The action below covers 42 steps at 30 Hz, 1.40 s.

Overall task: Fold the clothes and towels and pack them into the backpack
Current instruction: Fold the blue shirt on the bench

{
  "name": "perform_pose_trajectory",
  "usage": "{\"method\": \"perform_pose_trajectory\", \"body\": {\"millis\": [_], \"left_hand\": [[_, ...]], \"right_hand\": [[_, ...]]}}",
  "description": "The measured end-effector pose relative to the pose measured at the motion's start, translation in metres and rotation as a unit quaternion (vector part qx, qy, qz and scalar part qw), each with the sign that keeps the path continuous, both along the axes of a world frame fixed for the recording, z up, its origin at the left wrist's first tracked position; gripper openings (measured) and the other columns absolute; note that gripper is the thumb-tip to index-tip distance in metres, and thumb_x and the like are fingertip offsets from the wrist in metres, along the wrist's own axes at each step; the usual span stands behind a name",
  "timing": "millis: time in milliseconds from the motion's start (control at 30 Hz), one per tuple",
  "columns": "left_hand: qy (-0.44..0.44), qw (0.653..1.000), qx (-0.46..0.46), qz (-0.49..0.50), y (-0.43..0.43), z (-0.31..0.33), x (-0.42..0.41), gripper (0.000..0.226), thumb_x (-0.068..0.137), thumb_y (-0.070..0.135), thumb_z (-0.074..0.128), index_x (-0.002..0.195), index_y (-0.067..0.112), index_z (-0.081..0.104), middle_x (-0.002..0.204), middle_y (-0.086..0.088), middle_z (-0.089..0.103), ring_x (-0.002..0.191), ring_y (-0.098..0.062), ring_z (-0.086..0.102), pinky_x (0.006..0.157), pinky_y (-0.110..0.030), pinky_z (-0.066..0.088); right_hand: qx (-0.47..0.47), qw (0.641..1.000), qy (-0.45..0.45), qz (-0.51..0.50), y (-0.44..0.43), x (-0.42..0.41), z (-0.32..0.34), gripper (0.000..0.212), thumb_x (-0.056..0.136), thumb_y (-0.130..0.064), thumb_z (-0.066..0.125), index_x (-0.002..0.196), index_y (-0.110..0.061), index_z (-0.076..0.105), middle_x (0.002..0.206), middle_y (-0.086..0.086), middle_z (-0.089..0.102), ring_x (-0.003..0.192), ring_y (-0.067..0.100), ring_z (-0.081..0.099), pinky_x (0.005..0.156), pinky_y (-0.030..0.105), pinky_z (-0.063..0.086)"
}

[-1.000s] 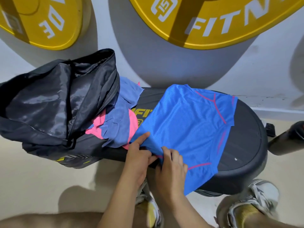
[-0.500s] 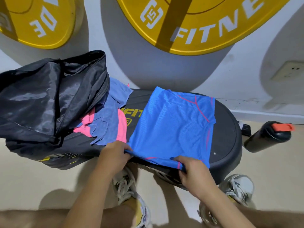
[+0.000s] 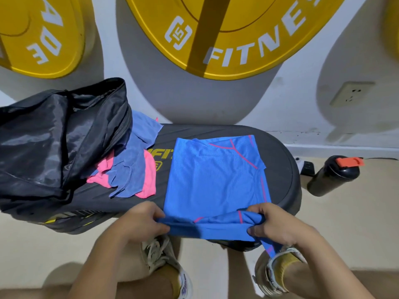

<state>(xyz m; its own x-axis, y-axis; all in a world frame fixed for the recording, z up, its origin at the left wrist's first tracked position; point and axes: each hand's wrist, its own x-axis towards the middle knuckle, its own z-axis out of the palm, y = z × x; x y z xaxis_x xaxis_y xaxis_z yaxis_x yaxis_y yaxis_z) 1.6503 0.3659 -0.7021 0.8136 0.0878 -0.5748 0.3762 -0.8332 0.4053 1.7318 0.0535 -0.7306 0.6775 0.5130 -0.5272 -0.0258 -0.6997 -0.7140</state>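
A bright blue sports shirt (image 3: pixel 213 178) with pink seams lies folded lengthwise on a black padded bench (image 3: pixel 280 169). My left hand (image 3: pixel 142 221) pinches its near left corner. My right hand (image 3: pixel 274 223) grips the bunched near right corner, and a strip of the cloth hangs past the bench edge. The black backpack (image 3: pixel 54 143) sits open on the bench's left end. Beside its mouth lie a crumpled blue-grey towel (image 3: pixel 131 167) and a pink cloth (image 3: pixel 149 180) under it.
A black bottle (image 3: pixel 332 175) with an orange lid lies on the floor to the right of the bench. Large yellow weight plates (image 3: pixel 226 35) lean on the white wall behind. A wall socket (image 3: pixel 349 93) is at right. My shoes (image 3: pixel 166 262) stand below the bench.
My hands have spread apart along the shirt's near hem, each now holding a corner. The shirt looks narrower and squarer on the bench. The view has shifted so the bench sits further right.
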Motion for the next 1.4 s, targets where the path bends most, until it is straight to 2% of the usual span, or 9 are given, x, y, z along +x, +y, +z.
{"method": "perform_pose_trajectory", "body": {"millis": [167, 267, 500, 700, 833, 1067, 1233, 1300, 1400], "left_hand": [[-0.150, 0.909, -0.343, 0.183, 0.002, 0.008, 0.020, 0.017, 0.084, 0.005, 0.068, 0.100, -0.001, 0.070, 0.095, -0.010, 0.074, 0.085, -0.013, 0.069, 0.074, -0.022, 0.055], [-0.194, 0.869, -0.374, 0.259, -0.005, 0.007, 0.050, 0.014, 0.092, -0.002, 0.053, 0.095, -0.004, 0.066, 0.080, -0.008, 0.074, 0.070, -0.010, 0.069, 0.060, -0.016, 0.052], [-0.293, 0.843, -0.305, 0.333, 0.006, -0.033, 0.140, 0.058, 0.074, 0.047, 0.064, 0.087, -0.009, 0.054, 0.077, -0.006, 0.055, 0.074, -0.017, 0.047, 0.071, -0.033, 0.036], [-0.310, 0.892, -0.066, 0.322, 0.004, -0.061, 0.194, 0.043, 0.090, 0.022, 0.056, 0.058, 0.017, 0.026, 0.055, 0.003, 0.024, 0.056, -0.017, 0.023, 0.051, -0.033, 0.017], [-0.320, 0.902, 0.043, 0.286, 0.006, -0.086, 0.205, 0.048, 0.091, 0.031, 0.055, 0.056, 0.017, 0.026, 0.051, 0.002, 0.029, 0.057, -0.023, 0.033, 0.054, -0.036, 0.017], [-0.315, 0.908, 0.104, 0.256, 0.008, -0.095, 0.208, 0.041, 0.094, 0.039, 0.050, 0.063, 0.018, 0.033, 0.053, 0.001, 0.048, 0.059, -0.027, 0.051, 0.054, -0.036, 0.037], [-0.323, 0.911, 0.065, 0.247, 0.016, -0.096, 0.210, 0.009, 0.089, 0.033, 0.058, 0.095, 0.029, 0.054, 0.064, 0.002, 0.059, 0.069, -0.024, 0.060, 0.068, -0.039, 0.049], [-0.298, 0.926, 0.046, 0.229, 0.020, -0.094, 0.211, 0.021, 0.089, 0.033, 0.059, 0.108, 0.037, 0.054, 0.070, 0.003, 0.062, 0.073, -0.020, 0.060, 0.072, -0.037, 0.048], [-0.287, 0.932, 0.032, 0.219, 0.023, -0.093, 0.211, 0.008, 0.090, 0.032, 0.058, 0.097, 0.034, 0.057, 0.069, 0.005, 0.062, 0.071, -0.015, 0.058, 0.068, -0.034, 0.046]], "right_hand": [[0.077, 0.993, -0.022, -0.090, -0.003, 0.023, 0.010, 0.013, 0.075, -0.012, 0.076, 0.081, -0.007, 0.065, 0.069, 0.006, 0.064, 0.063, 0.027, 0.058, 0.066, 0.035, 0.049], [0.100, 0.984, -0.064, -0.131, 0.007, 0.049, 0.020, 0.019, 0.073, -0.019, 0.077, 0.088, -0.012, 0.069, 0.087, 0.019, 0.071, 0.078, 0.039, 0.067, 0.074, 0.048, 0.055], [0.024, 0.971, -0.203, -0.123, 0.046, 0.141, 0.032, 0.007, 0.080, -0.013, 0.069, 0.080, -0.018, 0.063, 0.066, 0.000, 0.059, 0.058, 0.014, 0.050, 0.054, 0.026, 0.039], [-0.101, 0.960, -0.243, -0.101, 0.080, 0.199, -0.001, 0.013, 0.079, -0.016, 0.060, 0.083, -0.027, 0.054, 0.076, -0.005, 0.058, 0.085, 0.026, 0.059, 0.070, 0.032, 0.045], [-0.169, 0.945, -0.261, -0.100, 0.088, 0.205, -0.025, 0.027, 0.087, -0.025, 0.052, 0.114, -0.029, 0.050, 0.096, -0.004, 0.061, 0.106, 0.026, 0.055, 0.086, 0.039, 0.034], [-0.098, 0.954, -0.276, -0.060, 0.069, 0.204, -0.036, 0.071, 0.079, -0.050, 0.067, 0.132, -0.054, 0.020, 0.106, -0.013, 0.044, 0.099, 0.010, 0.047, 0.085, 0.035, 0.024], [-0.087, 0.938, -0.332, -0.046, 0.049, 0.205, -0.046, 0.031, 0.082, -0.029, 0.069, 0.109, -0.042, 0.059, 0.102, -0.014, 0.042, 0.088, 0.000, 0.044, 0.084, 0.033, 0.025], [-0.076, 0.925, -0.367, -0.059, 0.047, 0.204, -0.050, 0.019, 0.081, -0.024, 0.070, 0.098, -0.033, 0.068, 0.100, -0.012, 0.045, 0.090, 0.003, 0.042, 0.080, 0.033, 0.025], [-0.038, 0.919, -0.383, -0.079, 0.049, 0.204, -0.050, 0.010, 0.084, -0.022, 0.067, 0.088, -0.031, 0.063, 0.109, -0.015, 0.046, 0.106, 0.005, 0.038, 0.083, 0.034, 0.026]]}}
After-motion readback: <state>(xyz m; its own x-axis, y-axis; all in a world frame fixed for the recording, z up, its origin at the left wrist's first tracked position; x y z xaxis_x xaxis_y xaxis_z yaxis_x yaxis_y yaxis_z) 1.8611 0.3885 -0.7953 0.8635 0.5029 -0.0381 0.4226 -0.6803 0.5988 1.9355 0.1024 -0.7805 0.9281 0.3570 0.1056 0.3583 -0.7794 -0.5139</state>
